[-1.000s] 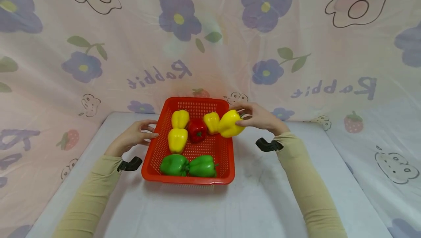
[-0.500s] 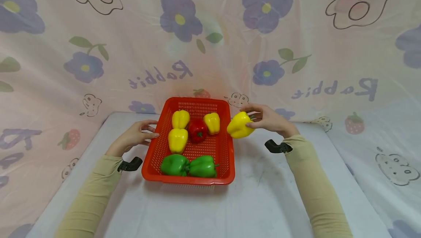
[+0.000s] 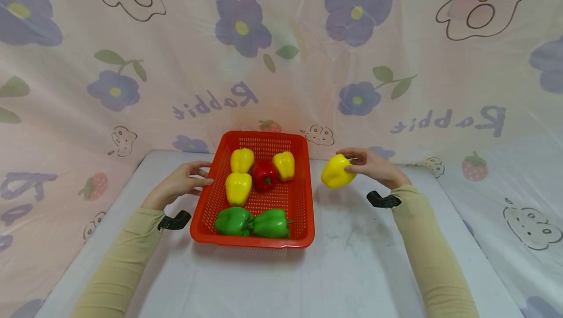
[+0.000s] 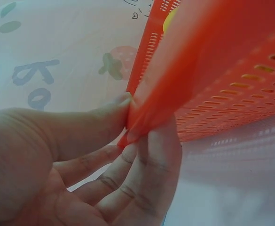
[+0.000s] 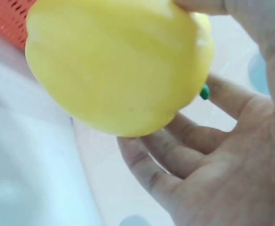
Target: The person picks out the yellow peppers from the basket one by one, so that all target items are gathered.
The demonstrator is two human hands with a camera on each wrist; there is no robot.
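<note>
Pepper (image 3: 336, 172), yellow, is off the basket's (image 3: 246, 242) right side, apart from it and seemingly raised over the table (image 3: 352, 264), its long axis running sideways with the stem toward the right hand (image 3: 377, 166). That nearer hand grips it between thumb and fingers; the left hand (image 3: 178, 182), well apart, pinches the basket's left rim.

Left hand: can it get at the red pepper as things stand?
Probably not right now: the left hand is pinching the red basket by its rim, and a yellow pepper lies between it and the red pepper. If freed, it could likely come in over the open top.
</note>
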